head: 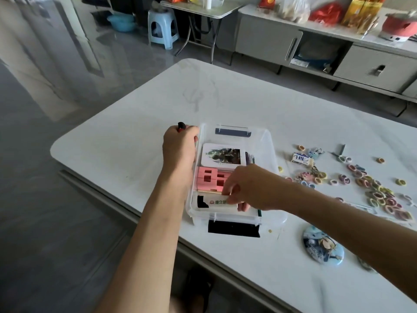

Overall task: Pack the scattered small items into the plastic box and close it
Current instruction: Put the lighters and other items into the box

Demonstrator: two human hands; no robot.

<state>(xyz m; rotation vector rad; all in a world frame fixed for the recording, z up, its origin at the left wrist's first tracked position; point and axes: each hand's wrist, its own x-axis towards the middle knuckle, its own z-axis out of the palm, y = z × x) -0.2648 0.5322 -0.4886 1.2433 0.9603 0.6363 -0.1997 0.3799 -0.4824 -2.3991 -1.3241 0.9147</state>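
Observation:
The clear plastic box point(269, 143) stands open on the white table, with black latches at its near and far ends. Inside lie a stack of picture cards point(223, 157), a pink block piece point(208, 179) and a white flat packet point(216, 205). My right hand point(246, 188) reaches into the box and pinches the white packet at its top edge. My left hand point(179, 150) grips the box's left rim and also holds a small red and black object point(181, 126). To the right lie several small coloured hair ties point(374, 190), an eraser point(301, 158) and a round badge point(323, 245).
The white table point(135, 132) ends close to the box's near edge, with grey floor to the left. A cabinet point(338, 53) with bags stands behind, plus a folding table point(203, 10) and a blue stool point(162, 26). A small metal clip point(339, 151) lies among the ties.

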